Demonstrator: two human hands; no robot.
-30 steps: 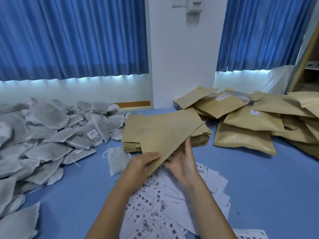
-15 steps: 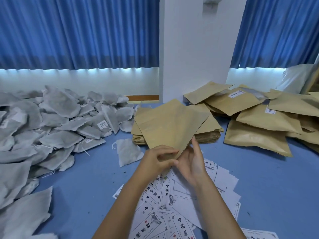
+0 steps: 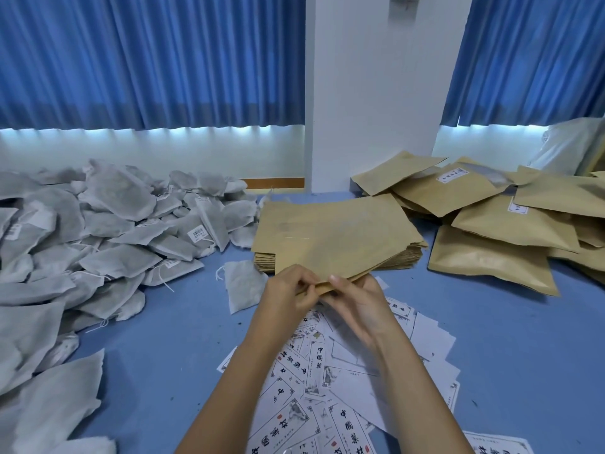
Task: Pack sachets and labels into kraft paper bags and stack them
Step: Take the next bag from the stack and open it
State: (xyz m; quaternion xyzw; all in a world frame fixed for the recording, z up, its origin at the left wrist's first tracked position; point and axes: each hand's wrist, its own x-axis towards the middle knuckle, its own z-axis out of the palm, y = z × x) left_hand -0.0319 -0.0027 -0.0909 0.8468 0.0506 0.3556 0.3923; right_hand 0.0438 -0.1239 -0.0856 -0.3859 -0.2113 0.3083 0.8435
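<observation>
Left hand [image 3: 291,294] and right hand [image 3: 357,306]: both pinch the near edge of one kraft paper bag [image 3: 334,237], thumbs and fingertips closing on the same stretch of its mouth. Judgement: this paired pinch serves to rub the two plies apart so the bag can be opened. It looks flat and unfilled.

The bag is lifted at its near edge and reaches away over the stack of empty bags [image 3: 406,255], whose layered edges show beneath. Whether its far end rests on that stack cannot be told. It is matt tan paper, rectangular, faintly fibrous.

Directly under the hands lie the labels [image 3: 314,371], thin white slips printed with black characters and small red seals. They are fanned loosely on the blue surface [image 3: 507,355], within easy reach.

Just left of the hands lies a lone sachet [image 3: 244,286], a flat grey-white mesh pouch with a string. It is probably set apart as the next item to pack.

Farther left is the sachet heap [image 3: 114,224], soft, pillowy and unsorted. At right are the filled bags [image 3: 491,257], puffed, some bearing white stickers. They overlap loosely rather than stack squarely.
</observation>
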